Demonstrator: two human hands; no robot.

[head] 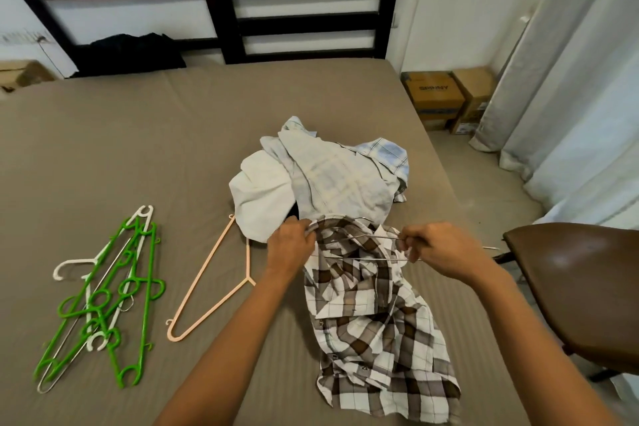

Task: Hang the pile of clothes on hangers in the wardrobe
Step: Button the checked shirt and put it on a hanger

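A brown-and-white checked shirt [373,328] lies on the bed in front of me. My left hand [290,247] pinches its collar. My right hand [439,249] grips a thin metal wire hanger [366,247] that lies across the shirt's neck, partly inside the cloth. Behind the shirt sits a pile of pale clothes [325,180], a light checked shirt on top. A peach plastic hanger [211,280] lies to the left of my left arm. Further left is a heap of green and white hangers [103,301].
The grey-brown bed sheet [155,149] has open room at left and back. A dark garment [128,54] lies against the black headboard [304,14]. A brown chair [581,280] stands at the bed's right edge. Cardboard boxes [446,98] and a curtain [570,79] are at the right.
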